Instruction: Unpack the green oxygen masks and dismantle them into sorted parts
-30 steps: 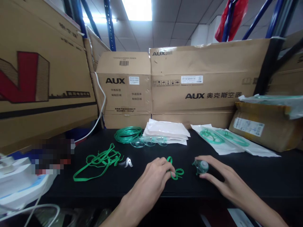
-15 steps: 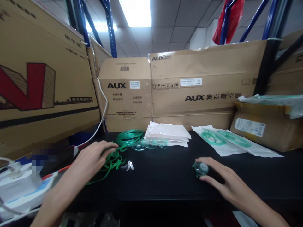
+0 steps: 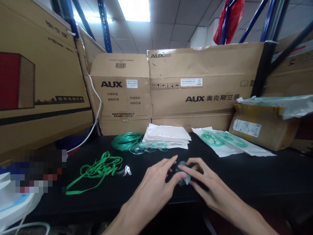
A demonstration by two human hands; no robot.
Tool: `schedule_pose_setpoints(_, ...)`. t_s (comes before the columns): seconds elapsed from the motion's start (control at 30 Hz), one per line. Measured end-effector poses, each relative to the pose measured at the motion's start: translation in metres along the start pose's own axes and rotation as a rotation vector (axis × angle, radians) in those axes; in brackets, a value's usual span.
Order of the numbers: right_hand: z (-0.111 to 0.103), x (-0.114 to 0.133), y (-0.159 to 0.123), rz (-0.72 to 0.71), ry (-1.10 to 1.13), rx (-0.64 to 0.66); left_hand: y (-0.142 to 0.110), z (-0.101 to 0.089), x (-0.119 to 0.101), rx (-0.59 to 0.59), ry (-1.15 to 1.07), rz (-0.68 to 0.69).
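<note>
Between my hands, near the front of the black tabletop, is a small, translucent green oxygen mask. My right hand grips it from the right, fingers curled over its top and side. On the other side, my left hand has its thumb pressed to the mask and its fingers bent beside it. The fingers partly hide the mask. A loose tangle of green elastic strap lies to the left. Beside the strap is a small silver nail clipper. Several clear masks rest in a row farther back.
Coiled green tubing lies behind the strap. White packets are stacked at the back, with packaged tubing to their right. A cardboard box stands at back right. A white power strip is at left.
My left hand has left the green strap and come right to the mask. My right hand has carried the mask left, toward the middle. The view has shifted slightly right.
</note>
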State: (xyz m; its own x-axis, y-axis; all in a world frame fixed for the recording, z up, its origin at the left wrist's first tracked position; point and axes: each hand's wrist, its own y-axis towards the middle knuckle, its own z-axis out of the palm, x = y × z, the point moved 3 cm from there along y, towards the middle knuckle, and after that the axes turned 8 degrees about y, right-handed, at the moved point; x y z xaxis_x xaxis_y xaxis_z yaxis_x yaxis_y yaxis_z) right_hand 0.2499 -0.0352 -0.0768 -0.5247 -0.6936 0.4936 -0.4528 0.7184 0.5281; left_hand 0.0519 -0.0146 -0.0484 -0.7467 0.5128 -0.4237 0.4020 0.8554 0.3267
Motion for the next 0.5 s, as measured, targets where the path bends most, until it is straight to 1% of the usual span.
schedule_pose_setpoints(0.07,0.003,0.003,-0.001,-0.004,0.087,-0.002,0.003,0.013,0.001,0.035,-0.071,-0.051)
schedule_pose_setpoints(0.13,0.002,0.003,-0.002,0.028,0.193,-0.057,0.004,0.016,0.005,0.030,-0.142,-0.077)
schedule_pose_setpoints(0.23,-0.002,-0.002,0.001,0.173,0.324,-0.213,0.003,0.013,0.005,0.018,-0.287,-0.077)
schedule_pose_setpoints(0.27,-0.003,-0.003,0.003,0.225,0.337,-0.238,0.003,0.012,0.003,0.013,-0.350,-0.068)
schedule_pose_setpoints(0.3,-0.003,-0.002,0.006,0.264,0.333,-0.235,0.002,0.012,0.001,0.011,-0.426,-0.060)
schedule_pose_setpoints(0.37,-0.001,0.003,0.012,0.286,0.309,-0.170,0.001,0.015,-0.002,0.011,-0.603,-0.045)
schedule_pose_setpoints(0.43,0.003,0.010,0.017,0.250,0.313,-0.111,-0.001,0.017,-0.003,0.028,-0.751,-0.029)
schedule_pose_setpoints(0.5,0.006,0.014,0.020,0.199,0.331,-0.122,-0.004,0.017,-0.001,0.050,-0.788,0.004)
